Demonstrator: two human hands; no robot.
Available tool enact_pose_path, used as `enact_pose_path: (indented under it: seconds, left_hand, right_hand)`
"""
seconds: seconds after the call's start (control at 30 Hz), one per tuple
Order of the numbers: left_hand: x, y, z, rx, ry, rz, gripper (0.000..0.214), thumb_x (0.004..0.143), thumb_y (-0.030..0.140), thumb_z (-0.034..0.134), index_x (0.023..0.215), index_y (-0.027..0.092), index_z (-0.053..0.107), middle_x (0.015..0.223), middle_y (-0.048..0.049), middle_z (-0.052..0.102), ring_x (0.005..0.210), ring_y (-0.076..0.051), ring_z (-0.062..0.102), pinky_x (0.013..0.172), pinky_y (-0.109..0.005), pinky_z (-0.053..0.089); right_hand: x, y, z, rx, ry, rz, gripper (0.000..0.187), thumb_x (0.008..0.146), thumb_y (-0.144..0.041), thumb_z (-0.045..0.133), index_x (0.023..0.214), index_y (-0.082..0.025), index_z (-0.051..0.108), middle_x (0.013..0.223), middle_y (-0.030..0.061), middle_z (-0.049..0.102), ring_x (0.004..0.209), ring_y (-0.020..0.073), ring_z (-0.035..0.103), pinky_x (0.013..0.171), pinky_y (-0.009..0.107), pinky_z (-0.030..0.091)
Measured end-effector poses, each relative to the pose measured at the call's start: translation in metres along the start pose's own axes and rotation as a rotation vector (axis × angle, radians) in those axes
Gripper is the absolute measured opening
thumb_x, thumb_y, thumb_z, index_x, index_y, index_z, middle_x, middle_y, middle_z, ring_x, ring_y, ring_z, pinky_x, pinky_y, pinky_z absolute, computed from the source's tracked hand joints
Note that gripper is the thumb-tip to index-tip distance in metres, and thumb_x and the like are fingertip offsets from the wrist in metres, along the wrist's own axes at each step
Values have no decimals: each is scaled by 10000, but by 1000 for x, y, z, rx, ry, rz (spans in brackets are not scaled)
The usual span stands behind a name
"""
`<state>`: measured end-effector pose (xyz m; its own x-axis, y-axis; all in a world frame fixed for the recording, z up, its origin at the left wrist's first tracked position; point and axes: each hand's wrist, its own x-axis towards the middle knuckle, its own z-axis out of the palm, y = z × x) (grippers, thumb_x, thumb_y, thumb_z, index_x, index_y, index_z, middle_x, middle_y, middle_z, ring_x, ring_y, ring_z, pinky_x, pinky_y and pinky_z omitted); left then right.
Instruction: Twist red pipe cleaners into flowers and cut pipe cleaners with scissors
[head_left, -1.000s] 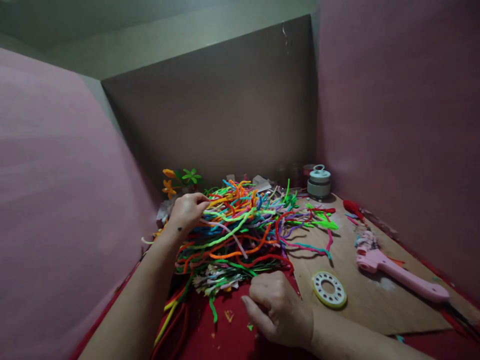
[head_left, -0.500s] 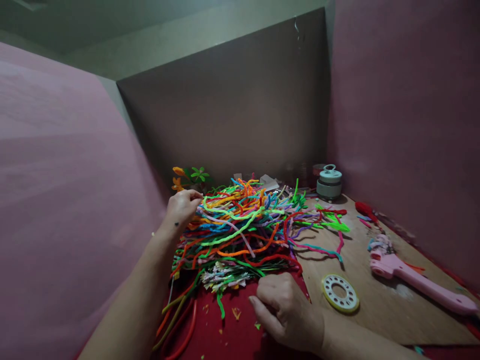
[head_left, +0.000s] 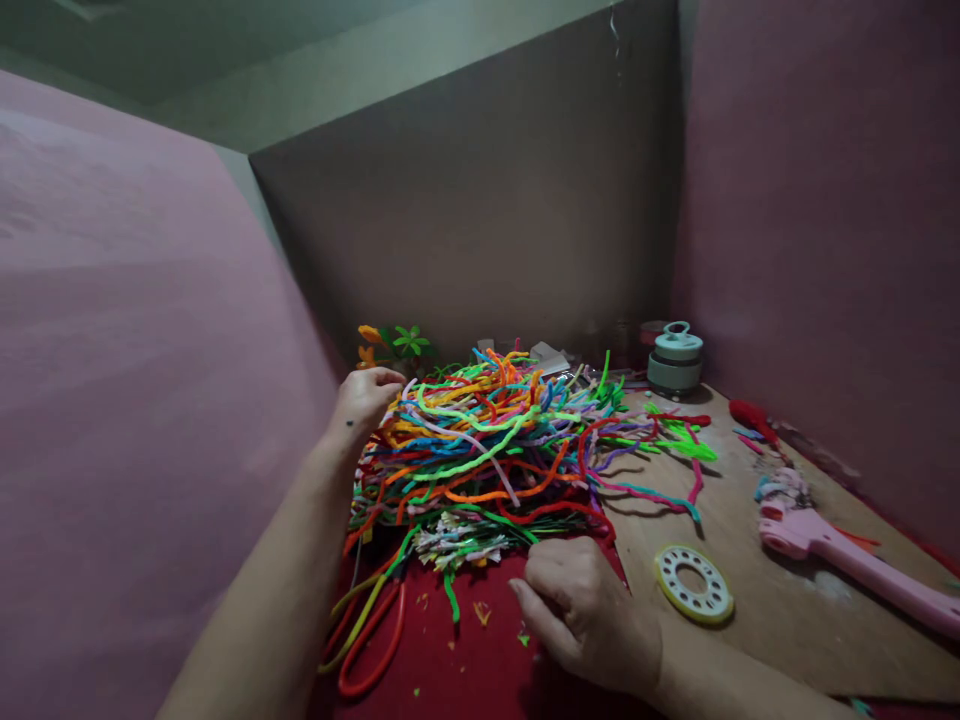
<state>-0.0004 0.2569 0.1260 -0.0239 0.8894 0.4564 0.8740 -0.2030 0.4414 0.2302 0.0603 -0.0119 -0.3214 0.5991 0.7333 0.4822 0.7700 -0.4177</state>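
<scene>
A large tangled heap of fuzzy pipe cleaners point(head_left: 480, 440) in many colours lies in front of me. At its upper left edge, my left hand point(head_left: 367, 395) has its fingers pinched together at the end of a lilac pipe cleaner point(head_left: 480, 450). My right hand point(head_left: 589, 610) is curled closed just in front of the heap, over the red surface; its palm side is hidden, so I cannot make out what is in it. Between the hands lies a bundle of white-tipped stems point(head_left: 457, 540), with a green strand hanging down from it.
On the brown board point(head_left: 757, 640) at right lie a yellow-rimmed tape roll point(head_left: 694, 585) and a pink-handled tool point(head_left: 855, 560). A pale green jar point(head_left: 675, 360) stands behind. Red looped cord point(head_left: 375, 650) lies front left. Orange and green flowers point(head_left: 397, 342) stand behind my left hand. Pink panels flank both sides.
The whole view has shifted slightly, so things appear a little further right. A lilac pipe cleaner's end has risen at my left fingertips. My right hand stays curled in front of the heap.
</scene>
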Motion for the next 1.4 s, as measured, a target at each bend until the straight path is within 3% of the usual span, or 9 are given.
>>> enact_pose_path:
  seconds: [0.1, 0.23, 0.4, 0.6, 0.8, 1.07, 1.17, 1.3, 1.4]
  left_hand:
    - [-13, -14, -20, -10, 38, -64, 348, 592, 371, 552, 817, 153, 702, 761, -56, 706, 720, -207, 609, 589, -242, 435]
    - [-37, -27, -42, -71, -55, -91, 405, 589, 467, 583, 814, 149, 694, 727, -52, 698, 611, -172, 583, 511, -233, 431]
    - [-55, -33, -36, -229, -255, -125, 428, 526, 499, 682, 777, 151, 699, 705, -48, 685, 598, -156, 575, 508, -224, 435]
    - [-61, -40, -15, -224, -81, -63, 329, 598, 442, 625, 765, 164, 682, 641, -10, 647, 564, -132, 551, 502, -212, 410]
    - [-73, -39, -21, -213, 74, -19, 276, 664, 399, 572, 799, 177, 664, 776, -23, 668, 741, -159, 593, 644, -216, 442]
    - [-84, -27, -19, -200, 257, 10, 226, 720, 356, 520, 805, 185, 640, 705, 12, 638, 663, -135, 581, 623, -214, 439]
    - [-84, -31, -19, -140, 255, 21, 215, 732, 345, 505, 798, 191, 640, 719, 7, 640, 698, -147, 591, 658, -231, 446]
    - [-84, -24, -20, -48, 329, 20, 226, 716, 290, 531, 884, 166, 617, 848, -40, 631, 760, -177, 586, 708, -288, 460]
    - [-88, 4, -11, 13, 346, 245, 175, 772, 253, 499, 884, 172, 605, 907, -54, 615, 872, -191, 563, 794, -315, 446]
  right_hand:
    - [1, 0, -1, 4, -6, 1, 269, 810, -142, 435, 546, -175, 397, 506, -22, 414, 490, 91, 369, 496, 265, 217]
    - [0, -1, 0, 17, -20, -21, 271, 817, -150, 427, 548, -177, 402, 503, -20, 411, 482, 94, 355, 488, 268, 209]
    - [-2, -2, 3, 20, -62, -28, 268, 825, -151, 423, 558, -173, 403, 509, -19, 412, 484, 92, 351, 493, 263, 205]
    - [-2, 4, 5, -34, -43, 21, 275, 832, -148, 421, 559, -172, 400, 517, -19, 414, 498, 92, 363, 508, 259, 214]
    - [-3, 5, 10, -89, -55, -16, 275, 831, -155, 418, 556, -170, 418, 517, -13, 437, 499, 95, 383, 512, 259, 224]
    - [5, 4, 12, -154, -107, -39, 237, 841, -169, 419, 612, -165, 481, 585, 9, 492, 551, 107, 430, 522, 253, 262]
    - [23, 5, 9, -237, -85, -78, 225, 841, -196, 436, 635, -161, 520, 649, 36, 527, 615, 127, 460, 546, 250, 302]
    - [69, 18, -10, -439, 9, -153, 222, 854, -160, 413, 739, -144, 602, 758, 81, 577, 741, 166, 475, 672, 272, 371]
    - [108, 35, -35, -668, 71, -25, 250, 840, -93, 401, 963, -123, 617, 958, 129, 598, 887, 208, 472, 745, 301, 379]
